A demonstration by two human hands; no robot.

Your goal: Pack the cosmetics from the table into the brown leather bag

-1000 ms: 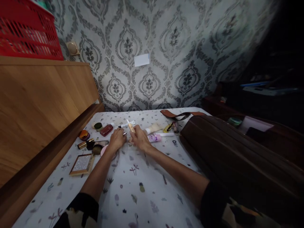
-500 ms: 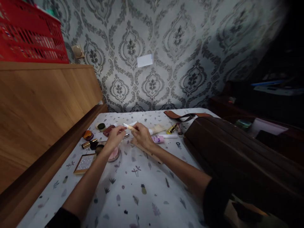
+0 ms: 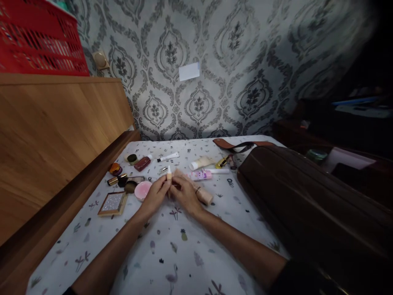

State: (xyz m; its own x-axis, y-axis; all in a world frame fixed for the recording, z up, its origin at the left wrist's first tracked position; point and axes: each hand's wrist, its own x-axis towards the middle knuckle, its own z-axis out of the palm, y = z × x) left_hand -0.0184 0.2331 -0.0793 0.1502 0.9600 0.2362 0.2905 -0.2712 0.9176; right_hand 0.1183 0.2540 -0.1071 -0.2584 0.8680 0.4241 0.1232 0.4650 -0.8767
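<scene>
A slim beige tube with a white pointed tip (image 3: 169, 175) stands nearly upright between my two hands. My left hand (image 3: 156, 194) pinches it from the left, and my right hand (image 3: 185, 193) has its fingers closed on it from the other side. Behind my right hand lies a larger beige tube (image 3: 204, 194), partly hidden by it. A round pink compact (image 3: 143, 191) rests by my left hand. Just beyond the fingers are a small silvery piece (image 3: 163, 169) and a purple-and-pink tube (image 3: 201, 175).
On the patterned white tabletop (image 3: 184, 254) lie a glittery square palette (image 3: 112, 203), a dark red case (image 3: 142, 163), a white tube (image 3: 168, 157), a cream tube (image 3: 201, 162) and a gold bottle (image 3: 221, 162). A large brown bag (image 3: 294, 192) stands at the right; a wooden cabinet (image 3: 61, 127) borders the left.
Both hands have drawn together and come down toward me. The slim beige tube has turned from slanting to nearly upright. The camera view has shifted slightly.
</scene>
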